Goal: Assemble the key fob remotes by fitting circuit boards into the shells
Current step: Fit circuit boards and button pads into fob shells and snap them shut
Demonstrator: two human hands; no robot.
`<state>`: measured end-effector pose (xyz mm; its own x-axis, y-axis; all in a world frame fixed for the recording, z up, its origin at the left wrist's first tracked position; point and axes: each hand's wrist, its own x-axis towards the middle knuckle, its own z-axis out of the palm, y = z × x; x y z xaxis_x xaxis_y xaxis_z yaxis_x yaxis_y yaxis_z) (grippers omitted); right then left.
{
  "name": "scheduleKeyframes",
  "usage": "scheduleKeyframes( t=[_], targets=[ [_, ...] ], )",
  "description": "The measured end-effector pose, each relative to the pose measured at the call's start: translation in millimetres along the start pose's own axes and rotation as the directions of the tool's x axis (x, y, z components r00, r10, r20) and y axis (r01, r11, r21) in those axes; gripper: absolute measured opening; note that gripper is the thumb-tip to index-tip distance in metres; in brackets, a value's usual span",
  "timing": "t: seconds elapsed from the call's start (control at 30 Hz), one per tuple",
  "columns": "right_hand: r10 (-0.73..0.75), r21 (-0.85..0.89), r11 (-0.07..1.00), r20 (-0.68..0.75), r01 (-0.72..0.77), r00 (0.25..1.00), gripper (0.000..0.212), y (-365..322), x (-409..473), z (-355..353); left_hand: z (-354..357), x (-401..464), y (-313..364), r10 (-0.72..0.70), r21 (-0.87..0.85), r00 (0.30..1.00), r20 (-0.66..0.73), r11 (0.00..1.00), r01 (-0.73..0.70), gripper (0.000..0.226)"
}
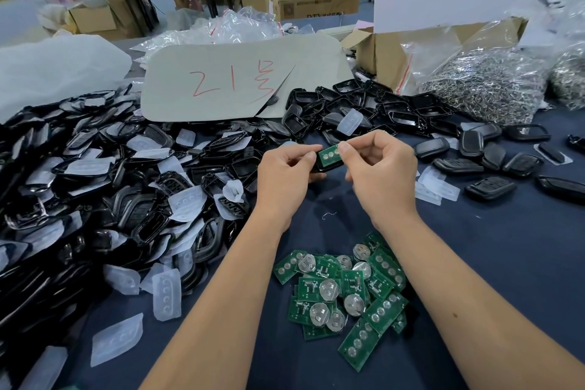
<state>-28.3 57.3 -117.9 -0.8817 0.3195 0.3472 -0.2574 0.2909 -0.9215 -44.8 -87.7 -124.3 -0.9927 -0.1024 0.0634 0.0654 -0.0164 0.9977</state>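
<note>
Fitting one board into a shell, both hands pinch it; loose boards wait below, finished fobs right.

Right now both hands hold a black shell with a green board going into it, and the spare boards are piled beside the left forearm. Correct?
Not quite. In the head view the spare boards lie between the forearms. Both hands, left hand and right hand, do hold the shell with the board.
</note>
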Motion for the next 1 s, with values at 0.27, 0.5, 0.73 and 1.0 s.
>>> scheduleKeyframes(
  t=[0.27, 0.5, 0.73, 1.0],
  targets=[
    [-0.006, -0.075, 0.997, 0.026, 0.008, 1.0, 0.014, -0.7, -0.9, 1.1, -1.4, -3.4, 5.5, -0.01, -0.021, 0.999, 0.052, 1.0, 0.011, 0.024],
    [0.009, -0.127, 0.992, 0.06, -0.001, 0.998, 0.013, 0.4, 1.3, 1.7, -2.8, -1.1, 2.8, 0.01, -0.012, 0.999, 0.038, 1.0, -0.009, 0.022],
    [-0.016, -0.205, 0.978, 0.078, 0.032, 0.997, 0.018, -2.4, 0.6, 3.4, -4.0, 1.5, -1.8, 0.052, 0.058, 0.998, 0.028, 0.997, -0.053, 0.016],
    [0.031, -0.268, 0.963, 0.028, -0.023, 0.999, 0.045, 2.0, 0.9, 5.1, -6.1, 1.5, 0.3, 0.037, 0.043, 0.999, 0.033, 0.998, -0.038, 0.022]
  ],
)
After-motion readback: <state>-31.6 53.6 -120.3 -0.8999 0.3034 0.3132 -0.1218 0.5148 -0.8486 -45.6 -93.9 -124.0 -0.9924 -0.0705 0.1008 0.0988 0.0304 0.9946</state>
